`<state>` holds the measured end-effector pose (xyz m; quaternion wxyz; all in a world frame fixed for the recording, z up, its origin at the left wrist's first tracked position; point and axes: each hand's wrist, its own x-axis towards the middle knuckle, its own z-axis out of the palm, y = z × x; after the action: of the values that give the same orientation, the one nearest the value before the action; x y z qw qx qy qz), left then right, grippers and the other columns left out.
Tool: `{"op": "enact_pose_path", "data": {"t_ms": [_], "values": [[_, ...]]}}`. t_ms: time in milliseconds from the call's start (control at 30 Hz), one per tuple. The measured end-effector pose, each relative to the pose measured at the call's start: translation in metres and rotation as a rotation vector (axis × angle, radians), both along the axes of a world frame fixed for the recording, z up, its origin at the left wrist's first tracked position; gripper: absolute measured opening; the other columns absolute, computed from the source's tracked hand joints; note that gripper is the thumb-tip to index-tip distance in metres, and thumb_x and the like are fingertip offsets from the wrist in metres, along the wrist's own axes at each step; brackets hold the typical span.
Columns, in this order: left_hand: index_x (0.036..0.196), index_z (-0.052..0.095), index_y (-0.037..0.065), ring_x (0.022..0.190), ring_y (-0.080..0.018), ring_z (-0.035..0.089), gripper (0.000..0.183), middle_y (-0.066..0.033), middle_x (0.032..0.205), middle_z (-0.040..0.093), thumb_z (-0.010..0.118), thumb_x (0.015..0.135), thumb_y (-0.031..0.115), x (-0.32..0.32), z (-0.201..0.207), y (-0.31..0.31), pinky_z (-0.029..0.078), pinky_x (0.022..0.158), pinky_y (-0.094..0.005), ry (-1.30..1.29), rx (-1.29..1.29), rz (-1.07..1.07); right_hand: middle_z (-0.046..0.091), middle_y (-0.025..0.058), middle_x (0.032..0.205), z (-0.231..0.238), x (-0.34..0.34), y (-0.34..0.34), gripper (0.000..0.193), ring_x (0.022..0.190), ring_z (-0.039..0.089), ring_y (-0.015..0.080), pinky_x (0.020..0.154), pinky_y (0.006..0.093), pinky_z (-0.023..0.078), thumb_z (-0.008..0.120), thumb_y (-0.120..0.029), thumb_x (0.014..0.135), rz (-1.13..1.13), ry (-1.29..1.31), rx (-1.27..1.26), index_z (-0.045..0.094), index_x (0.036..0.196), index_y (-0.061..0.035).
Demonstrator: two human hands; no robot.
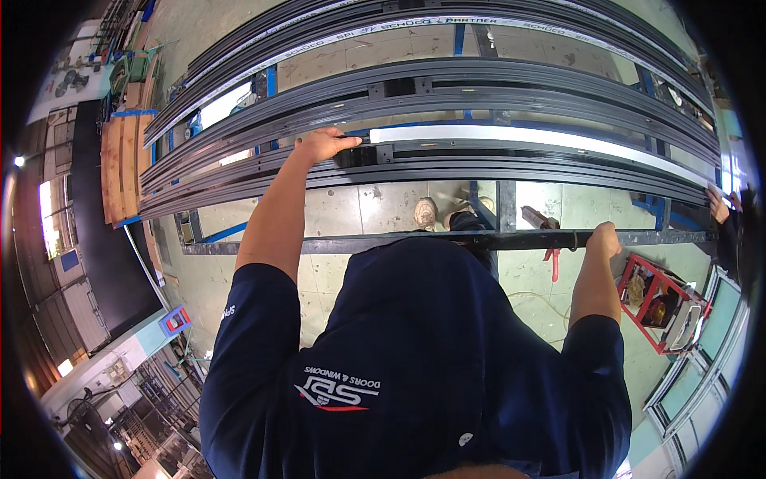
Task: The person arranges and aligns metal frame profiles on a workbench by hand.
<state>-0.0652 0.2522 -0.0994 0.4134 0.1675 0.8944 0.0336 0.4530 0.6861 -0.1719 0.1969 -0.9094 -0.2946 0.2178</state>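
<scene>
White and smooth-looking, a long narrow strip [495,134] lies across the upper middle of the frame, running left to right and, through the fisheye, bending down toward the right edge. Its left end sits just beside the fingertips of the left hand [323,145], by far the nearer of the two hands; from there the strip stretches away rightward, along its own long axis. The surface is pale and plain, glossy toward the right, with straight edges against the dark profiles [479,172] around it.

The left hand reaches up with finger and thumb extended at that end; whether it pinches the strip or only rests on the metal, I cannot tell. Below the strip's right half and well apart from it, the right hand [606,238] looks curled around the near rail [319,246] of the stand. At the frame's right edge, another person's hand [717,205] is at the strip's far end. Lower down hangs a red-handled tool [553,259], with a red crate [650,303] at lower right.
</scene>
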Motion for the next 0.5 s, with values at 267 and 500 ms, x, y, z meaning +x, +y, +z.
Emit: {"op": "enact_pose_path", "data": {"t_ms": [267, 500], "values": [[0.138, 0.063, 0.008, 0.135, -0.0321, 0.054, 0.088, -0.0178, 0.143, 0.06, 0.07, 0.079, 0.072, 0.0, -0.001, 0.015, 0.038, 0.114, -0.0393, -0.009, 0.045, -0.038, 0.054, 0.033, 0.135, -0.019, 0.049, 0.009, 0.086, 0.124, 0.059, 0.0409, 0.102, 0.05, 0.052, 0.075, -0.036, 0.08, 0.029, 0.194, 0.116, 0.032, 0.14, 0.0088], [0.145, 0.058, 0.016, 0.15, -0.0312, 0.035, 0.099, -0.0088, 0.158, 0.046, 0.061, 0.074, 0.085, -0.005, -0.01, -0.009, 0.007, 0.122, -0.0626, 0.0, -0.058, -0.053, 0.057, 0.0203, 0.139, 0.055, -0.121, -0.066, 0.061, 0.132, 0.05, 0.0384, 0.111, 0.0517, 0.037, 0.082, -0.03, 0.085, 1.497, -0.174, 0.889, 0.059, 0.136, -0.0048]]}}
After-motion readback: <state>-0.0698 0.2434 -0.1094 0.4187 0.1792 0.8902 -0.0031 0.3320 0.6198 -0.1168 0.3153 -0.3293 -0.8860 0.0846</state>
